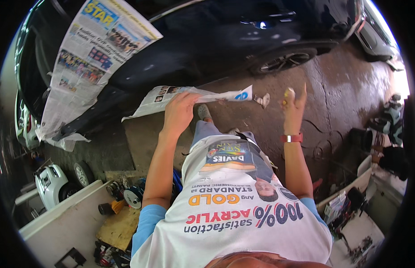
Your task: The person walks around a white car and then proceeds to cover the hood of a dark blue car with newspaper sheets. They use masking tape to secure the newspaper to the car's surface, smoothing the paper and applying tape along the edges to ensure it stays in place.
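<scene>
My left hand (179, 111) is closed on the upper edge of a newspaper sheet (147, 103), which hangs folded and slants off to both sides of my fingers. Off to the right, my right hand (295, 109) is raised with one finger stretched out. The other fingers curl round a small whitish-yellow thing (289, 94), too small to name. Another newspaper (82, 67) hangs spread over the dark car (189, 49) at the far left, its lower end crumpled. A crumpled pale scrap (262, 100) shows on the floor between my hands.
The car's rear wheel (285, 61) stands beyond my right hand. Thin dark cable or hose (323, 143) loops on the concrete floor (341, 89). Cluttered benches flank me, one with a wooden board (120, 228). A white vehicle (52, 183) and a loose tyre (83, 173) are at left.
</scene>
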Motion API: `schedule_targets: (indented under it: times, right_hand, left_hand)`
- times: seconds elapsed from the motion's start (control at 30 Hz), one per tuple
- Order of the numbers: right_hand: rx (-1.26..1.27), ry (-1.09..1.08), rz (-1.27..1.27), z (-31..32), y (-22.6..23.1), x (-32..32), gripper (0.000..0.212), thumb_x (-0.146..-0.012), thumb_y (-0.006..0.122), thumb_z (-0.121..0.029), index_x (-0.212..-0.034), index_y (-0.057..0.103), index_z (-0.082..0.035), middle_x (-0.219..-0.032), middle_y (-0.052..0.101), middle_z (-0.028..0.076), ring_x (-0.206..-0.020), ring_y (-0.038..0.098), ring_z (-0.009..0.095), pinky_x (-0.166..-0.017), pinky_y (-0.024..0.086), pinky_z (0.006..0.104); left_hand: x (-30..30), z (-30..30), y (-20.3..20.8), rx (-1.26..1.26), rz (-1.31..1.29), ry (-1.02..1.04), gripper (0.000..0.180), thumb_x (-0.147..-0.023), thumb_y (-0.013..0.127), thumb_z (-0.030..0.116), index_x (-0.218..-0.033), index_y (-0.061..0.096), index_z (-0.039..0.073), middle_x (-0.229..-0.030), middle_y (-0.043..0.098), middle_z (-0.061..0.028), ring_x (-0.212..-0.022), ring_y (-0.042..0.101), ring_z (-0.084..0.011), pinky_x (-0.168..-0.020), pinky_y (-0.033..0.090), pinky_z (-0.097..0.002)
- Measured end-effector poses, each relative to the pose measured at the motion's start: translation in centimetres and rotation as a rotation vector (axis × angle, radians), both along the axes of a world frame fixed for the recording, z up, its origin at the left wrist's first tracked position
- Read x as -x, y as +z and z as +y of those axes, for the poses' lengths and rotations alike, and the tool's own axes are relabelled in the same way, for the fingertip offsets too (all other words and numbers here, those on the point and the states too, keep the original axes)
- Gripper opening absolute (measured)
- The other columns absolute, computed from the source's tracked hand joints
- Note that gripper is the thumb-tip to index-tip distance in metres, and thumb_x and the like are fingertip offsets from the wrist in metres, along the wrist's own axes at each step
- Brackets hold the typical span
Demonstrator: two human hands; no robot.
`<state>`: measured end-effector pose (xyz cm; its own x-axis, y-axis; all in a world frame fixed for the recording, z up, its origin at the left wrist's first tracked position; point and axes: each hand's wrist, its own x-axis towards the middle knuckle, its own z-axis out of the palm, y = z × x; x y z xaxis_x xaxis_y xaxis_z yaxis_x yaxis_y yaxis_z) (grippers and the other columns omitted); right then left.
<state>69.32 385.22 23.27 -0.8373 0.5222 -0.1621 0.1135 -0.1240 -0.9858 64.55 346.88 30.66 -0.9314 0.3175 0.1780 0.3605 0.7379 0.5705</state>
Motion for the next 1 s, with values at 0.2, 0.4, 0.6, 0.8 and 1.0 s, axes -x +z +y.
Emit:
schedule_targets:
  times: [0.2, 0.4, 0.6, 0.8, 1.0]
  right_hand:
    - [-1.210, 0.508, 0.394, -7.6, 10.1, 4.3, 0.040, -0.083, 0.081, -0.018, -0.122, 0.074, -0.011, -0.118, 0.070, 0.013, -0.120, 0.060, 0.035, -0.100, 0.049, 0.0494]
    - [-1.177, 0.414, 0.199, -5.7, 6.6, 8.0, 0.014, -0.085, 0.080, -0.017, -0.091, 0.076, -0.005, -0.102, 0.070, 0.015, -0.103, 0.061, 0.039, -0.090, 0.049, 0.0510]
    - [-1.284, 0.291, 0.204, -2.1, 4.5, 17.2, 0.020, -0.084, 0.080, -0.028, -0.092, 0.079, -0.009, -0.097, 0.071, 0.014, -0.104, 0.063, 0.037, -0.091, 0.050, 0.0504]
    - [-1.320, 0.325, 0.143, -2.7, 4.3, 25.1, 0.028, -0.085, 0.084, -0.037, -0.089, 0.082, -0.009, -0.097, 0.075, 0.015, -0.097, 0.064, 0.040, -0.088, 0.051, 0.0507]
    - [-1.323, 0.268, 0.076, -3.9, 2.8, 27.3, 0.035, -0.088, 0.083, -0.043, -0.088, 0.081, -0.008, -0.085, 0.074, 0.015, -0.093, 0.063, 0.040, -0.085, 0.049, 0.0496]
  left_hand:
    - [1.7, 6.9, 0.9, 0.184, 0.064, -0.228, 0.059, -0.089, 0.063, -0.006, -0.140, 0.072, 0.022, -0.104, 0.067, -0.0078, -0.098, 0.067, -0.0324, -0.087, 0.054, -0.0458]
    - [3.2, 3.4, 0.1, 0.221, 0.082, -0.062, 0.047, -0.096, 0.068, 0.001, -0.140, 0.072, 0.016, -0.096, 0.068, -0.0104, -0.092, 0.068, -0.0320, -0.084, 0.055, -0.0451]
    - [9.5, -7.1, -1.5, 0.038, 0.114, 0.111, 0.013, -0.094, 0.076, 0.011, -0.107, 0.077, 0.007, -0.096, 0.074, -0.0136, -0.091, 0.072, -0.0352, -0.081, 0.056, -0.0432]
    - [16.8, -6.7, 0.4, -0.180, 0.123, 0.459, 0.016, -0.094, 0.083, 0.023, -0.101, 0.078, 0.009, -0.091, 0.080, -0.0099, -0.083, 0.078, -0.0307, -0.067, 0.056, -0.0404]
    - [19.9, -7.7, -3.0, -0.155, 0.466, 0.587, 0.016, -0.088, 0.089, 0.017, -0.096, 0.081, 0.005, -0.090, 0.080, -0.0109, -0.078, 0.076, -0.0246, -0.075, 0.058, -0.0360]
